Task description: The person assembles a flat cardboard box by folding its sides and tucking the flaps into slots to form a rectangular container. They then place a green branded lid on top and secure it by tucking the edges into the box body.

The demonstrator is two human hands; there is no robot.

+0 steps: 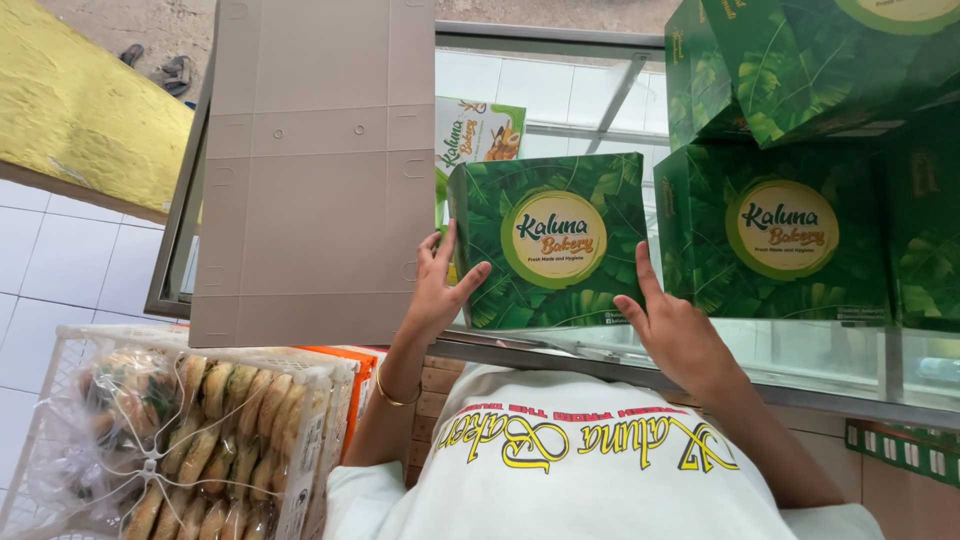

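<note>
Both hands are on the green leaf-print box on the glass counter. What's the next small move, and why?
Probably press the side panels square. The left hand and right hand flank the green box, fingers flat against its sides, gripping nothing; finished boxes stand at right and flat cardboard lies at left.

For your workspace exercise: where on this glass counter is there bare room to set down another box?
Bare glass counter lies along the near edge, below the stacked green boxes. Left is crowded: flat cardboard sheets, then the green box between left hand and right hand.
</note>
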